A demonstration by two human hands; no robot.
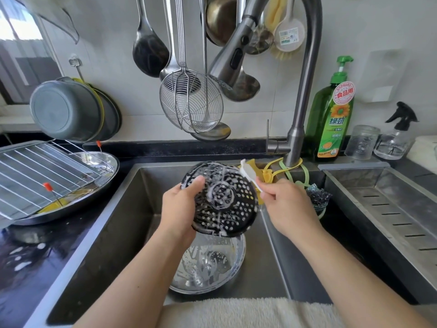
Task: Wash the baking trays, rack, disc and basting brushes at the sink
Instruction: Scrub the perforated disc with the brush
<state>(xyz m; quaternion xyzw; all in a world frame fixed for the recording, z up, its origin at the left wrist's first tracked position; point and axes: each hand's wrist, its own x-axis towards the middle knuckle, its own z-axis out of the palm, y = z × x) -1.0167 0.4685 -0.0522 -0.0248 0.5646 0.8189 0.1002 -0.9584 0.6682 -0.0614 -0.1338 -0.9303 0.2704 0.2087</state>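
My left hand (182, 209) grips a black perforated disc (222, 200) by its left rim, tilted over the sink (113, 221) and streaked with white suds. At the disc's upper right edge, my right hand (286, 204) pinches a white sponge (248, 175). Under the disc, a round steel tray (212, 266) with foam lies on the sink bottom. On the counter at left, a wire rack (35, 169) rests on a rectangular tray over a round steel pan (104, 171). Two basting brushes, their handles tipped red (47, 186), stick out there.
The faucet (305, 91) arches over the sink from the back right. Ladles and a wire skimmer (191, 102) hang on the wall. A green soap bottle (331, 119), a jar and a spray bottle stand at right. A steel scourer (318, 197) hangs by the divider. A towel (248, 311) covers the front edge.
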